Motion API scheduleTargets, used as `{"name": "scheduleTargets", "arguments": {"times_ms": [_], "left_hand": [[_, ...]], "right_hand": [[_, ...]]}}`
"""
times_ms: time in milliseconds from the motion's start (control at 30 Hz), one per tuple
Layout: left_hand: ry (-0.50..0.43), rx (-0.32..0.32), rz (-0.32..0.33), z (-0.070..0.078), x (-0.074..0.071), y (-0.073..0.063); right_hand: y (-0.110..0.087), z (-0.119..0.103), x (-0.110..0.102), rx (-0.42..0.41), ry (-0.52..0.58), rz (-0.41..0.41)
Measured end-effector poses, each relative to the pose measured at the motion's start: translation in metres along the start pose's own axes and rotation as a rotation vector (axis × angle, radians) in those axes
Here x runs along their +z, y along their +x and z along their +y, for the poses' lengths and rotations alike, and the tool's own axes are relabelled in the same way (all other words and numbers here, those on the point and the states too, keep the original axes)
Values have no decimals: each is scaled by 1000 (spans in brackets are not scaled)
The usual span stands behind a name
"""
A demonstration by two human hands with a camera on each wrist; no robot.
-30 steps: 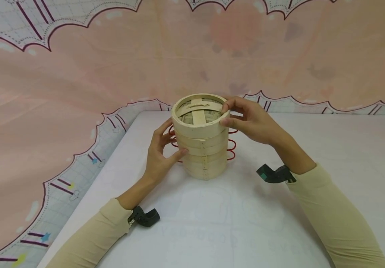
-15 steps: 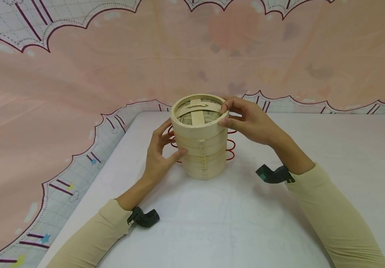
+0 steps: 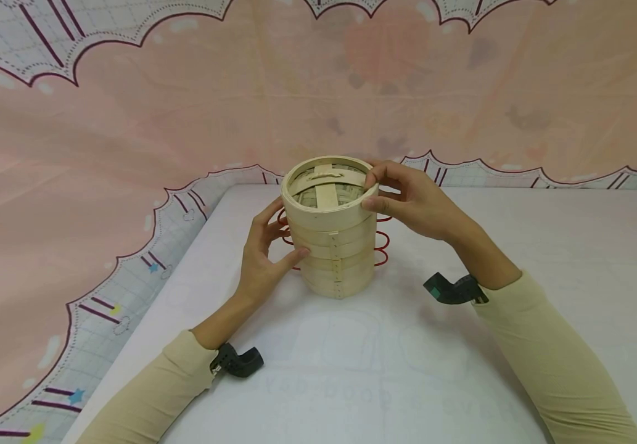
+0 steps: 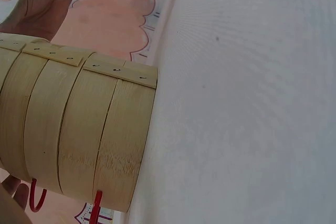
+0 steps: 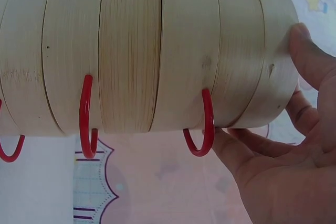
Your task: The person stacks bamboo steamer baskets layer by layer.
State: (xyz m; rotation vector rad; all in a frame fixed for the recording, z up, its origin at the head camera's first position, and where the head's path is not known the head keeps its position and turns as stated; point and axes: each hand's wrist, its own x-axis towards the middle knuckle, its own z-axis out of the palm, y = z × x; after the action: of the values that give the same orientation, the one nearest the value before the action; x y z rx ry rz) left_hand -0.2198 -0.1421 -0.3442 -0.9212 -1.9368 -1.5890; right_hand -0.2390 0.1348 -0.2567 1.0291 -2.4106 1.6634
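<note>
A stacked bamboo steamer [image 3: 337, 246] stands upright on the white table, with red loop handles [image 3: 382, 240] on both sides. Its woven lid [image 3: 327, 196] sits on top, crossed by flat bamboo strips. My left hand [image 3: 263, 256] grips the steamer's left side, thumb on the front wall and fingers partly hidden behind. At the lid's right rim, my right hand [image 3: 420, 200] pinches the edge between thumb and fingers. In the right wrist view the right thumb lies against the lid end of the steamer [image 5: 131, 51], with other fingers curled behind it.
The white tabletop [image 3: 318, 382] extends around the steamer. Behind it and to the left hangs a pink patterned cloth [image 3: 185, 117] with a scalloped border. A black wrist mount [image 3: 454, 288] sits on the right wrist, another mount [image 3: 238, 361] on the left.
</note>
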Motion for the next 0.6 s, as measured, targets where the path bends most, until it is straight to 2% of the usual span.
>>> {"name": "scheduleTargets", "arguments": {"times_ms": [100,333,400,500,600], "left_hand": [[1,-4,-2,-6,0,0],[3,16,-8,18,3,4],[13,15,-14,20,3,3],[38,14,-25,23,-3,3],[49,12,-30,26,-14,3]], "right_hand": [[-1,0,-1,7,5,1],[-3,1,-2,9,-26,3],[-3,3,-3,-4,-41,6],[-5,6,-5,-35,-23,13],[-11,9,-10,-33,-11,33]]}}
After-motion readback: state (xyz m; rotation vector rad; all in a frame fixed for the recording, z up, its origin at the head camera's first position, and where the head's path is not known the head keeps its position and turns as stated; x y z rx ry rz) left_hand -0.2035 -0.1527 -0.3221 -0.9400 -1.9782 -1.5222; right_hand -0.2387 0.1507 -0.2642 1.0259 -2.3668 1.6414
